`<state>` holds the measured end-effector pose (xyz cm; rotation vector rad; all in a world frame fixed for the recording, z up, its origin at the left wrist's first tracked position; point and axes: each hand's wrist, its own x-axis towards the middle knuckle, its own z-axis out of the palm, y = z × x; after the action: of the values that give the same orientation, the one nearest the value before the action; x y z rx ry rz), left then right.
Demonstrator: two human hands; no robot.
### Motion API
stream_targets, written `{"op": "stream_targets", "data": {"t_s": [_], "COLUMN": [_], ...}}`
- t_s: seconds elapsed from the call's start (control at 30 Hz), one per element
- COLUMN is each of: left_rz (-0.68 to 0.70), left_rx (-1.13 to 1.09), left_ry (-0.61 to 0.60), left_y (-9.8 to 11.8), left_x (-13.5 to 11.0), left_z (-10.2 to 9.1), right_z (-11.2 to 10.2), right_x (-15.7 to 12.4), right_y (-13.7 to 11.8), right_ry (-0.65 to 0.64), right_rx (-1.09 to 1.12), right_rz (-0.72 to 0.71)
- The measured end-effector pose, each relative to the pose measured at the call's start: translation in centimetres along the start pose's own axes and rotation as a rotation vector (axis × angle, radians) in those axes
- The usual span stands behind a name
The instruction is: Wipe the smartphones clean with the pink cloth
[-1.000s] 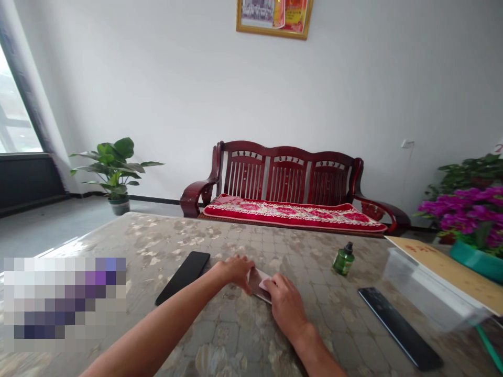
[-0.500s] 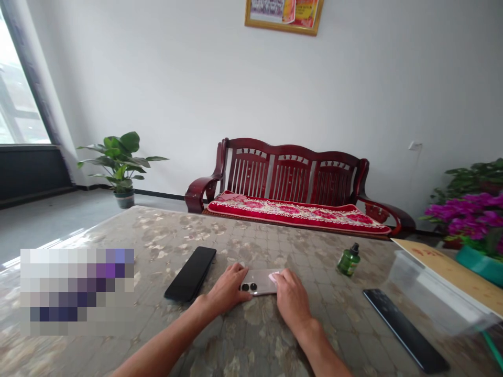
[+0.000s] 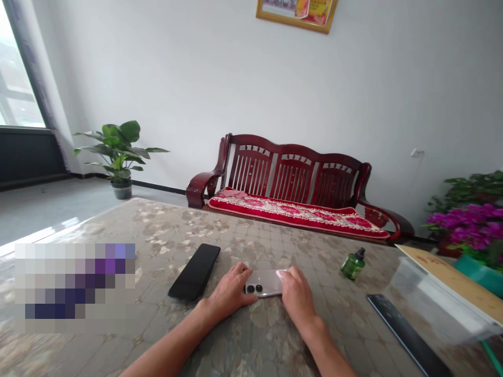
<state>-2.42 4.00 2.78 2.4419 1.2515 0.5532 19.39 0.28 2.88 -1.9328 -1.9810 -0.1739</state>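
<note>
A silver-pink phone point(image 3: 265, 283) lies back side up on the patterned table point(image 3: 165, 246), its two camera lenses at its left end. My left hand point(image 3: 230, 293) grips that left end, thumb along the near edge. My right hand point(image 3: 297, 295) presses a small pale pink cloth point(image 3: 280, 273) against the phone's right end, fingers curled over it.
A black phone point(image 3: 195, 271) lies left of my hands. A small green bottle point(image 3: 352, 263) stands at right, with another dark phone point(image 3: 408, 335) and a clear plastic box point(image 3: 436, 301) beyond it. A red wooden bench point(image 3: 294, 193) and potted plants stand behind the table.
The silver-pink phone turned from tilted and half covered to lying flat, lenses showing. My hands settled at its two ends. The camera view drifted to the left.
</note>
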Motion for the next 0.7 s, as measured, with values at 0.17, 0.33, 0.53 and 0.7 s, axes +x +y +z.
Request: {"op": "stream_targets", "data": {"t_s": [0.17, 0.33, 0.53, 0.7], "left_rz": [0.013, 0.017, -0.004, 0.011], "left_rx": [0.004, 0.004, 0.017, 0.022], "left_ry": [0.012, 0.015, 0.002, -0.006], "left_y": [-0.1, -0.1, 0.2, 0.2], "left_x": [0.1, 0.0, 0.0, 0.0], "left_z": [0.2, 0.2, -0.1, 0.0], "right_z": [-0.3, 0.2, 0.5, 0.5], "right_x": [0.6, 1.0, 1.9, 1.6], "right_y": [-2.7, -2.4, -1.4, -4.0], "right_ry": [-0.089, -0.076, -0.053, -0.079], "right_rx": [0.058, 0.071, -0.022, 0.081], "right_rz": [-0.102, -0.101, 0.037, -0.137]}}
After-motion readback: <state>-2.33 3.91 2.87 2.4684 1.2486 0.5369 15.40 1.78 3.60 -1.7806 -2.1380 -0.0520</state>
